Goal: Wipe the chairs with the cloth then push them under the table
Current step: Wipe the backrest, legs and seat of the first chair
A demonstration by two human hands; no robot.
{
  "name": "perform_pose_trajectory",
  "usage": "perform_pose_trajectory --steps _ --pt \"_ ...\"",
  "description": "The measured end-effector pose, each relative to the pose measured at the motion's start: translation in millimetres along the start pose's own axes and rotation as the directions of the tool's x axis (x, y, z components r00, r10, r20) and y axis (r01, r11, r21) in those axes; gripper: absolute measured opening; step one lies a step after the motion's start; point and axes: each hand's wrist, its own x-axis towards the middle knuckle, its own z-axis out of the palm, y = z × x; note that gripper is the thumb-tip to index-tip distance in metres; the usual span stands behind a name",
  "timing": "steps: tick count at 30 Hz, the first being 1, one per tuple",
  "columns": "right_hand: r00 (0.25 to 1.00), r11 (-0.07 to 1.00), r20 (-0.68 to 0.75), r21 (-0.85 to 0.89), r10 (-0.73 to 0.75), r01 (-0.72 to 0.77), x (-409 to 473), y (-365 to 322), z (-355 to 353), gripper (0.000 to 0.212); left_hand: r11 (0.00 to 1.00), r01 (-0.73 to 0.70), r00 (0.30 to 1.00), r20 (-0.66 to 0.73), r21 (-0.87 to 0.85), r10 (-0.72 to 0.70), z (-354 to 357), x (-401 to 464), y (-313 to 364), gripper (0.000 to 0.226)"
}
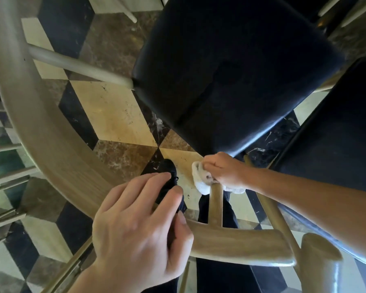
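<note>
Behind black seat (230, 81), right hand (224, 170) clenching cloth (201, 180) on spindle (216, 201), left hand (140, 225) fingers spread on backrest (241, 242).

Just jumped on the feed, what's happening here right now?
A person is wiping a wooden chair. The right hand presses a white cloth around an upright spindle under the curved backrest rail, while the left hand rests on that rail. The chair's black seat is below. No table is in view.

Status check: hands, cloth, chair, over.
Right hand wiping chair spindle with cloth. Left hand steadying backrest rail. Second chair close alongside.
</note>
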Motion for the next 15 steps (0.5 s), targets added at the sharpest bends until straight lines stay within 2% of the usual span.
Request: perform_pose_trajectory --steps 4,7,9,11,15 --pt "0.975 0.997 -0.209 -0.019 0.073 -0.079 5.5 0.5 -5.6 0.037 0.998 -0.068 0.987 0.144 0.012 0.065 -9.1 1.7 -6.0 0.032" --pt "0.912 0.993 -0.392 0.051 0.119 -0.108 -1.4 -14.6 -24.8 0.034 0.996 -0.065 0.988 0.143 0.058 0.056 -22.1 11.9 -38.7 0.034" --pt "0.815 0.987 -0.558 0.131 0.153 -0.095 -5.9 -25.0 -48.1 0.032 0.991 -0.017 0.993 0.12 0.133 0.001 -31.0 27.4 -70.8 0.039" --pt "0.69 0.988 -0.708 0.125 0.152 -0.09 -5.2 -38.3 -73.8 0.033 0.975 0.038 0.993 0.102 0.218 -0.062 -38.7 49.9 -108.1 0.044" --pt "0.43 0.982 -0.903 -0.07 0.013 -0.177 9.1 -59.3 -118.8 0.035 0.935 0.14 0.986 0.037 0.326 -0.161 -62.3 98.1 -189.7 0.051"
